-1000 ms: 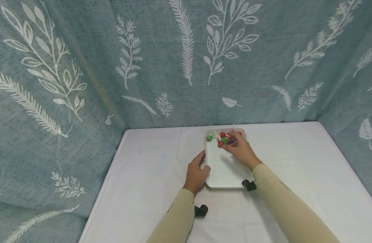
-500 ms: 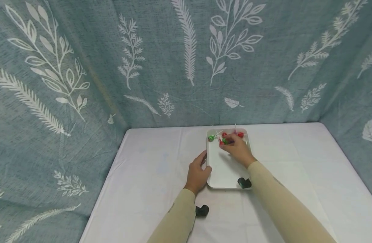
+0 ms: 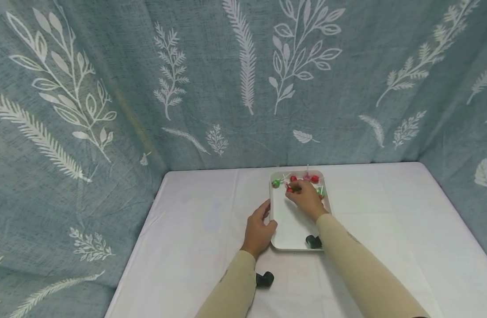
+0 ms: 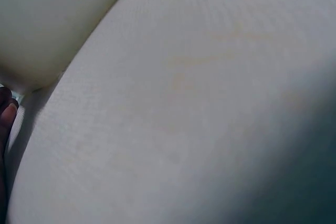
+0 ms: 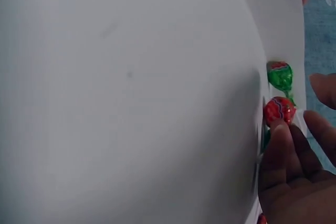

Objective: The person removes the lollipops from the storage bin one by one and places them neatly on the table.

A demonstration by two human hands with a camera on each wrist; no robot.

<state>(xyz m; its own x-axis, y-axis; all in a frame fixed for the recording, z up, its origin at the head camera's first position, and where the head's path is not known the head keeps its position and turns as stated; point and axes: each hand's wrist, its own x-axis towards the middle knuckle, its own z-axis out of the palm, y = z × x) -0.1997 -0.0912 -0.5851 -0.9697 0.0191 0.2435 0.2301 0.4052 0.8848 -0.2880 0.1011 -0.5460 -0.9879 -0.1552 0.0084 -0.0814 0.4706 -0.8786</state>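
Note:
A white tray [image 3: 289, 227] lies on the table with several wrapped lollipops at its far end. My left hand [image 3: 259, 232] holds the tray's left edge, thumb over the rim, fingers along the outer side. My right hand [image 3: 306, 199] is low over the far half of the tray, its fingertips at a red lollipop [image 5: 280, 110]. In the right wrist view one finger touches this lollipop, while the thumb stands apart. A green lollipop [image 3: 276, 183] lies to the left. A pink-purple lollipop [image 3: 307, 177] and a red one [image 3: 315, 179] lie beyond my hand, which hides part of the group.
The tray rests on a white-covered table [image 3: 203, 238]. A blue-green curtain [image 3: 227, 88] with white leaf prints hangs behind and at the sides. A dark wrist device [image 3: 264, 279] sits at my left sleeve, another [image 3: 313, 241] at the right.
My right hand has shifted left and toward me within the tray, uncovering lollipops at the far right. The left hand stays at the tray's edge.

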